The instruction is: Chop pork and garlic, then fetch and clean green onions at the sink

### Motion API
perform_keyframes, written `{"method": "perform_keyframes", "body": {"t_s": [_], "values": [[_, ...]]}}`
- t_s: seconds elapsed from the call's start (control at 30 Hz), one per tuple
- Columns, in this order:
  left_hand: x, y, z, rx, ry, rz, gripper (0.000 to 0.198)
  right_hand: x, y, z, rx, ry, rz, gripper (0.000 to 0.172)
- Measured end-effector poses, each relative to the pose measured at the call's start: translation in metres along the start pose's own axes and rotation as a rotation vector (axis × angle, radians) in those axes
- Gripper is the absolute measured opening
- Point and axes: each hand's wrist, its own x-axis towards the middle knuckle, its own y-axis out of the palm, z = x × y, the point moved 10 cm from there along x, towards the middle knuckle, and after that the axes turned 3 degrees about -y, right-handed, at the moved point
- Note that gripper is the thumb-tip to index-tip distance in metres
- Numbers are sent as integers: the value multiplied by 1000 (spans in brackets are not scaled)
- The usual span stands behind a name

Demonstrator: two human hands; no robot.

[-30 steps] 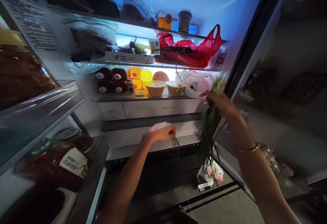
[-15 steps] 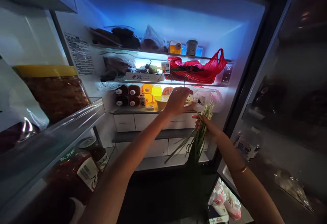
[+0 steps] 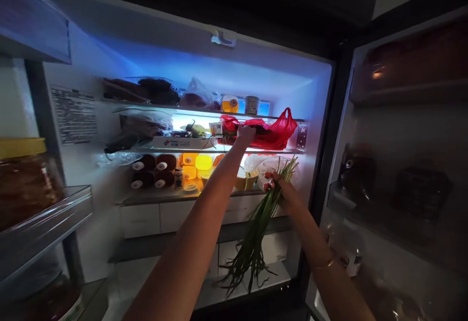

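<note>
My right hand (image 3: 276, 183) is closed round the pale stem ends of a bunch of garlic chives (image 3: 252, 235). Their long green leaves hang down in front of the lower fridge drawers. My left hand (image 3: 246, 133) reaches in to the middle shelf, at the left part of a red plastic bag (image 3: 280, 133). Its fingers look curled over dark green strands lying on the bag, but the fingertips are hidden. A white pizza box (image 3: 188, 143) with vegetables on it sits to the left of that hand.
Dark-capped bottles (image 3: 166, 161), yellow containers (image 3: 204, 161) and a white plastic bag (image 3: 256, 161) fill the shelf below. Wrapped bags and a grey tub (image 3: 252, 105) stand on the top shelf. Open doors flank me; the left one holds a yellow-lidded jar (image 3: 25, 179).
My left hand has gone up and forward from below the middle shelf to the red bag. The garlic chives in my right hand now fan out to the lower left. My view has tilted up.
</note>
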Motion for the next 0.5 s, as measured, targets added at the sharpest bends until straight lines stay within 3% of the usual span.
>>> {"method": "perform_keyframes", "body": {"t_s": [0.17, 0.37, 0.5], "values": [[11, -4, 26, -11, -24, -54, 26, 12, 2, 10, 75, 26, 21, 31], [4, -20, 30, -81, -27, -155, 33, 40, 7, 12, 75, 29, 12, 25], [-8, -43, 37, -82, -103, -220, 34, 55, 7, 14, 71, -3, -30, 24]]}}
